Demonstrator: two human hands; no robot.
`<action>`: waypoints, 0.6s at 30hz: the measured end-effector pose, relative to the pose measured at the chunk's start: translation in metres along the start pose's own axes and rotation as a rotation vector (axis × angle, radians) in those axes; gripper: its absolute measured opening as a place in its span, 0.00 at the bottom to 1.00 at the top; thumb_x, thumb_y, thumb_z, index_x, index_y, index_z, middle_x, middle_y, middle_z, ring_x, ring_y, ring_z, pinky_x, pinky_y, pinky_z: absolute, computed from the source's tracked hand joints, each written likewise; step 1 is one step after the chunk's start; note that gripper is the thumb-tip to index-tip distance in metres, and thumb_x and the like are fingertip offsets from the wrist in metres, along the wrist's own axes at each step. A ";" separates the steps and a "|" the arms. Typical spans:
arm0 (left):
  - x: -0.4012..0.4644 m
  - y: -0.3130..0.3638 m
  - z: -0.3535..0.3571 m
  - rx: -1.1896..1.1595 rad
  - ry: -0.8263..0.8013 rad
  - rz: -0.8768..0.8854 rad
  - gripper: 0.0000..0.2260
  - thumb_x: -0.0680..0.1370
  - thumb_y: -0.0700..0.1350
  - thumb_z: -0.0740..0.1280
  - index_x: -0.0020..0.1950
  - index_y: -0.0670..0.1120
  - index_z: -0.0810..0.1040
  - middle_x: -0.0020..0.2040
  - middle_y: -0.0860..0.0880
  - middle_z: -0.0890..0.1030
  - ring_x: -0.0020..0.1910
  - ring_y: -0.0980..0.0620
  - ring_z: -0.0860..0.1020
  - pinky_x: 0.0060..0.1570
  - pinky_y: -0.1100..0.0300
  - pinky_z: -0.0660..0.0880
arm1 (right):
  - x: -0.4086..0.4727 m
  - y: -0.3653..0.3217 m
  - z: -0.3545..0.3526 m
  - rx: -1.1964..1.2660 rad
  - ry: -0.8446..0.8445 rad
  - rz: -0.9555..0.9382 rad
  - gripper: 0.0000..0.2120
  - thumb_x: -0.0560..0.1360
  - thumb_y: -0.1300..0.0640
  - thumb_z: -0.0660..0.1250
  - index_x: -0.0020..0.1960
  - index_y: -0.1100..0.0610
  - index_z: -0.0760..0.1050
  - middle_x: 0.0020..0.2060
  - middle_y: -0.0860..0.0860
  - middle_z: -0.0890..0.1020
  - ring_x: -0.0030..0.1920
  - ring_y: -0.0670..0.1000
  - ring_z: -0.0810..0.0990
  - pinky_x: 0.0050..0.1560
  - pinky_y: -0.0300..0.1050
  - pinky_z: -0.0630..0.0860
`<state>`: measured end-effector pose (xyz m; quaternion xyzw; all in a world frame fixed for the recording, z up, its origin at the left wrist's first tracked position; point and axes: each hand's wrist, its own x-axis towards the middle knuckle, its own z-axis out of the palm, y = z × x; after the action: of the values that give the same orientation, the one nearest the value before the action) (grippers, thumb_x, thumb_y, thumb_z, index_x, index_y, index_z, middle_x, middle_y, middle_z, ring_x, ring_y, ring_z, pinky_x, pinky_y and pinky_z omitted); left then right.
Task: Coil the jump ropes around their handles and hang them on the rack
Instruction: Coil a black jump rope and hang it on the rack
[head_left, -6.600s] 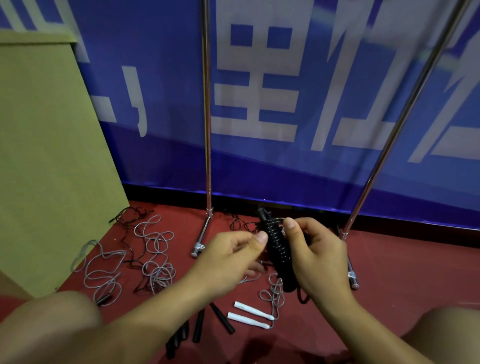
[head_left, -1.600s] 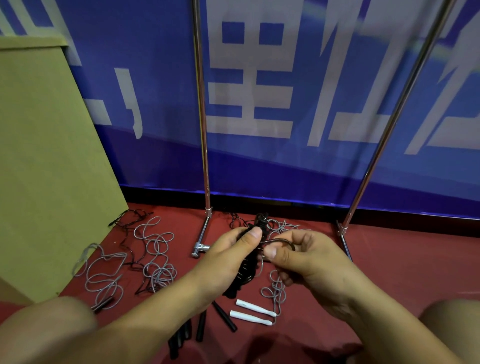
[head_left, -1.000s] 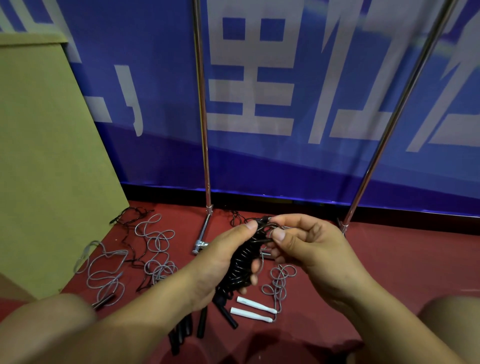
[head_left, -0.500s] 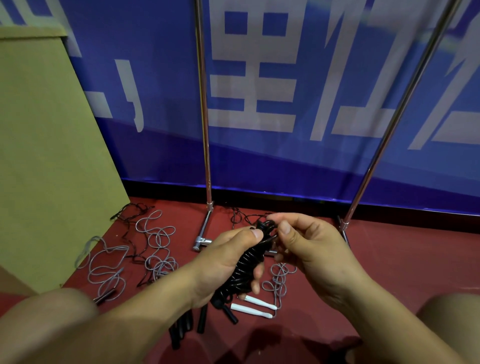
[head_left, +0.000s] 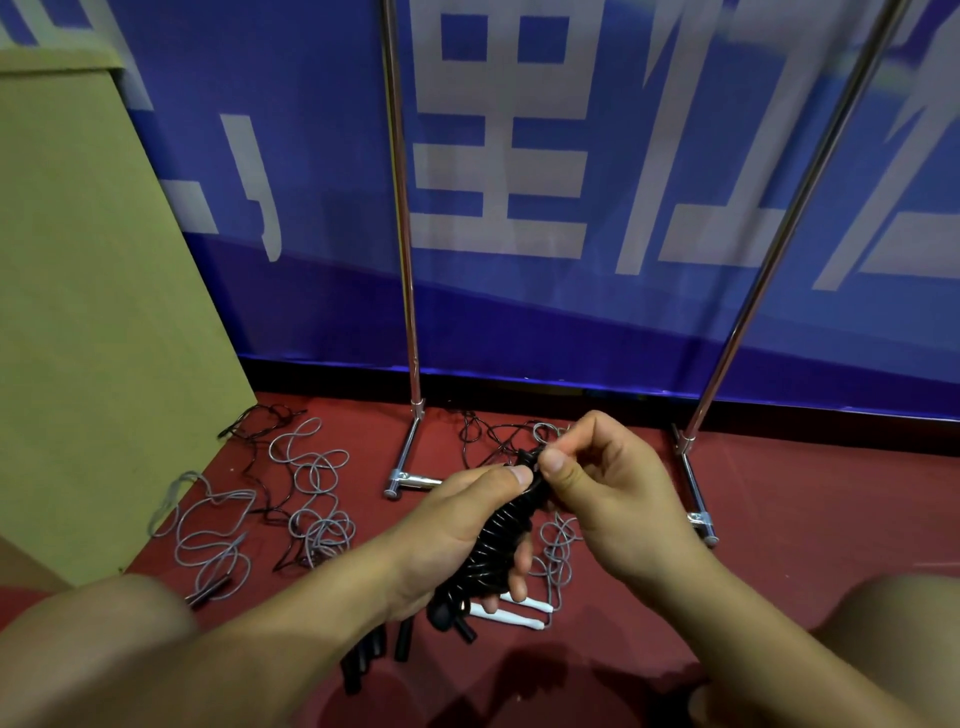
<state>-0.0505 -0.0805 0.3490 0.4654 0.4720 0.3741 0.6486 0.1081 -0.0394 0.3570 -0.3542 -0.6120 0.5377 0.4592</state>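
Left hand (head_left: 447, 540) grips the coiled rope (head_left: 501, 540) across its palm; right hand (head_left: 613, 499) pinches the coil's top end.

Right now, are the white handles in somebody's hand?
No, the white handles lie on the red floor, while both hands hold the black coiled rope.

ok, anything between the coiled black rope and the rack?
Nothing visible. The left hand grips the coiled rope, the right hand pinches its top end, and the rack's posts stand just behind with open space between. The hanging bar is out of view.
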 end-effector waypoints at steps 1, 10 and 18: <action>0.000 0.000 0.000 -0.005 0.001 0.004 0.23 0.76 0.59 0.61 0.59 0.42 0.76 0.33 0.43 0.78 0.28 0.45 0.78 0.26 0.59 0.71 | 0.000 0.002 0.001 -0.060 0.031 -0.037 0.08 0.74 0.61 0.72 0.39 0.58 0.73 0.31 0.53 0.79 0.32 0.47 0.77 0.35 0.40 0.74; 0.002 0.003 -0.005 0.058 0.046 0.033 0.29 0.74 0.58 0.65 0.56 0.31 0.71 0.31 0.43 0.77 0.28 0.45 0.77 0.24 0.60 0.72 | 0.001 0.001 0.001 -0.168 0.137 -0.076 0.06 0.73 0.58 0.74 0.39 0.56 0.79 0.35 0.46 0.84 0.36 0.43 0.81 0.39 0.37 0.76; 0.005 0.004 -0.010 0.076 0.094 0.050 0.21 0.75 0.58 0.65 0.49 0.39 0.72 0.30 0.43 0.76 0.27 0.45 0.77 0.25 0.59 0.73 | 0.001 0.001 0.005 -0.016 0.046 -0.033 0.07 0.75 0.67 0.70 0.46 0.56 0.79 0.35 0.46 0.84 0.37 0.41 0.81 0.39 0.33 0.76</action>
<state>-0.0589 -0.0718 0.3504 0.4830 0.5043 0.3935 0.5980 0.1033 -0.0395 0.3561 -0.3599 -0.6114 0.5167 0.4792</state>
